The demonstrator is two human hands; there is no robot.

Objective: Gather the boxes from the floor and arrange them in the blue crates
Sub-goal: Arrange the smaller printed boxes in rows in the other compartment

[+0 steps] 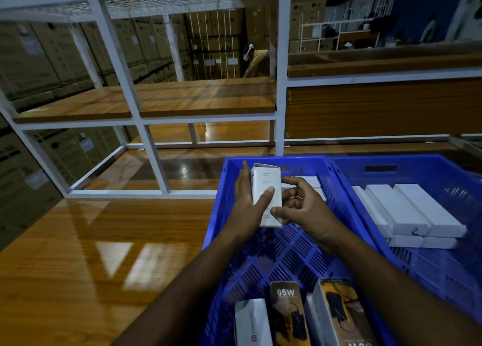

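Observation:
A white box [268, 189] stands upright over the far half of the nearer blue crate [276, 254]. My left hand [247, 202] holds it from the left, fingers flat along its side and thumb across its front. My right hand [302, 210] pinches its lower right edge between thumb and fingers. More white boxes [311, 181] lie flat behind the held one. Three boxes stand at the crate's near end: a white one [251, 322], a dark 65W one [288, 314] and a yellow-black one [339, 311]. A second blue crate [443, 267] on the right holds several white boxes [412, 212].
Both crates sit on a glossy wooden floor [91, 254]. A white metal shelf frame [154, 158] with wooden boards stands just behind them. Stacked cardboard cartons [39, 53] fill the left and back. A person [257, 61] bends over far behind the shelf.

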